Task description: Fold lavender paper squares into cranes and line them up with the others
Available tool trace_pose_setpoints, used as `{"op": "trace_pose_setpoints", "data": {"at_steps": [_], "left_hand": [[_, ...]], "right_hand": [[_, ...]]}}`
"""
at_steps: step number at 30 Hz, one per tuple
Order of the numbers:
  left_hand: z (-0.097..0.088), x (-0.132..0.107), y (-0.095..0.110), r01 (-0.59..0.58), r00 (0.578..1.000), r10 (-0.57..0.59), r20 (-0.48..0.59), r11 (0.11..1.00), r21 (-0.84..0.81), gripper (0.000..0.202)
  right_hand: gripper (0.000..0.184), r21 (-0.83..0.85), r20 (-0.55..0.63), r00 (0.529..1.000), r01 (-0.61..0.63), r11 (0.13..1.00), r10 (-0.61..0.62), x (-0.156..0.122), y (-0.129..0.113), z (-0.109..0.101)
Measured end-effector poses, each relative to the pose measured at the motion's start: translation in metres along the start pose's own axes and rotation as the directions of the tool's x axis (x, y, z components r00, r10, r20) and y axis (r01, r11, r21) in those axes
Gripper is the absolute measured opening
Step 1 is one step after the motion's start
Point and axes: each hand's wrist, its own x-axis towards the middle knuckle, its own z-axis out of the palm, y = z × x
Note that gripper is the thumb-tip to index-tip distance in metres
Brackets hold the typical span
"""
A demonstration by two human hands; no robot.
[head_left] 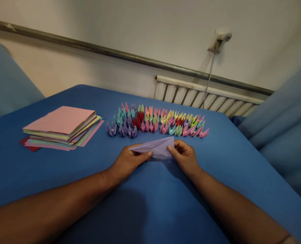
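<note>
A partly folded sheet of lilac origami paper (162, 148) is held up between both hands, just above the blue table cover. My left hand (130, 159) pinches its left end, thumb lying along the near side and fingers behind it. At the right end, my right hand (186, 155) grips the paper between thumb and fingers. Beyond the hands stand several rows of small folded paper cranes (154, 119) in purple, teal, red, pink, yellow and green. The fingertips behind the paper are hidden.
To the left lies a tall stack of coloured paper squares (61, 120), pink on top, with edges uneven. The blue-covered table (94, 210) reaches a wall with a metal rail (109, 51), a radiator (191, 93) and a socket with a plugged-in cable (216, 42). Blue curtains (287, 112) hang at both sides.
</note>
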Motion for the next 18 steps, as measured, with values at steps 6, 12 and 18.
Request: {"op": "trace_pose_setpoints", "data": {"at_steps": [6, 12, 18], "left_hand": [[-0.0026, 0.0054, -0.0008, -0.004, 0.992, -0.003, -0.123, 0.998, -0.056, 0.031], [-0.0036, 0.0076, -0.0022, 0.012, 0.994, -0.017, -0.105, 0.999, -0.045, 0.03], [-0.0046, 0.0078, -0.003, 0.042, 0.995, -0.047, -0.083, 0.997, -0.065, 0.027]], "right_hand": [[0.023, -0.034, 0.004, 0.999, 0.037, 0.999, -0.037, -0.0044, 0.0005, 0.0003], [0.024, -0.071, 0.024, 0.998, 0.063, 0.996, -0.061, -0.0061, -0.0022, -0.0007], [0.031, -0.131, 0.018, 0.998, 0.068, 0.989, -0.066, -0.006, -0.0061, -0.0014]]}}
